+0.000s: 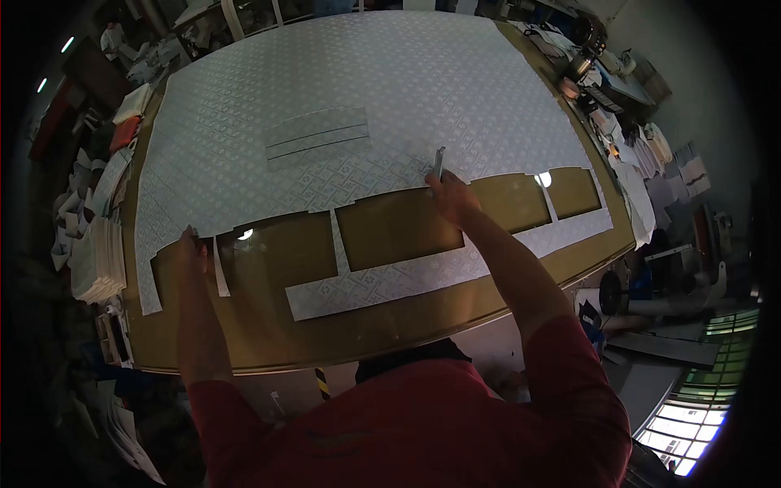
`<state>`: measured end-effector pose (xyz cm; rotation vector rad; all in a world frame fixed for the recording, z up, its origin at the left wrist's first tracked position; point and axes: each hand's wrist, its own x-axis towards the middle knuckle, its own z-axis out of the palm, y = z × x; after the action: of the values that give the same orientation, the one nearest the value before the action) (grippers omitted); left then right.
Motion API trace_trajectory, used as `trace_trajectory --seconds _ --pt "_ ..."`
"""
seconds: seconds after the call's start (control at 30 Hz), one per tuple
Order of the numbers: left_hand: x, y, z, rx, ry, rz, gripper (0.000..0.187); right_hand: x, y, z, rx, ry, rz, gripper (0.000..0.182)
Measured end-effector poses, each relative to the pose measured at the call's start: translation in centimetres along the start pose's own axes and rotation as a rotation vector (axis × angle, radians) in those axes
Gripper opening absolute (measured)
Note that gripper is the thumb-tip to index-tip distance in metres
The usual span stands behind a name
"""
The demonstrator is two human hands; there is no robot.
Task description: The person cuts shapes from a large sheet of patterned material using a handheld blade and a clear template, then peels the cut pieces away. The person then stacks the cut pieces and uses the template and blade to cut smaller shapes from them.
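A large sheet of pale grey patterned fabric [390, 89] covers most of the table, with several rectangular openings cut along its near side. My left hand [194, 250] is at the fabric's near edge on the left, its fingers closed on that edge. My right hand [453, 198] is closed around a slim silver tool [440, 163] that looks like a cutter knife, pointing away from me. It rests over the fabric edge, right of the middle. Farther in, a separate patterned piece with dark lines [317, 137] lies on the sheet.
The brown tabletop [277, 252] shows through the openings and along the front. Stacks of folded cloth [99, 260] stand at the left side. Papers and cloth pieces [630, 179] crowd the right edge. A person [114, 39] is in the far left background.
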<state>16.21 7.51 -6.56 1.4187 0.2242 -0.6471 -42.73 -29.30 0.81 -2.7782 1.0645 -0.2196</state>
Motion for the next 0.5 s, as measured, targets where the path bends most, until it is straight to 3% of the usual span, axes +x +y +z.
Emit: trace_trajectory --seconds 0.03,0.1,0.17,0.3,0.37,0.5 --pt "-0.5 -0.1 0.6 -0.107 -0.165 0.061 0.032 0.5 0.6 1.0 -0.116 0.011 -0.08 0.029" --pt "-2.9 0.4 2.0 -0.055 -0.224 0.038 0.033 0.9 0.9 0.4 -0.254 0.029 -0.135 0.032" --pt "-4.1 -0.2 3.4 -0.001 -0.272 0.026 0.034 1.2 -0.1 -1.9 -0.26 -0.246 -0.158 0.036" --pt "-3.8 -0.8 3.6 0.046 -0.266 0.027 0.033 1.7 -0.1 -2.3 -0.238 -0.163 -0.145 0.042" --pt "-3.6 -1.2 3.0 0.055 -0.259 0.021 0.034 1.5 -0.9 -2.6 -0.117 -0.072 -0.017 0.033" --pt "-4.1 -1.1 3.4 0.086 -0.232 0.055 0.037 1.6 -1.4 -3.5 -0.116 -0.153 -0.022 0.035"
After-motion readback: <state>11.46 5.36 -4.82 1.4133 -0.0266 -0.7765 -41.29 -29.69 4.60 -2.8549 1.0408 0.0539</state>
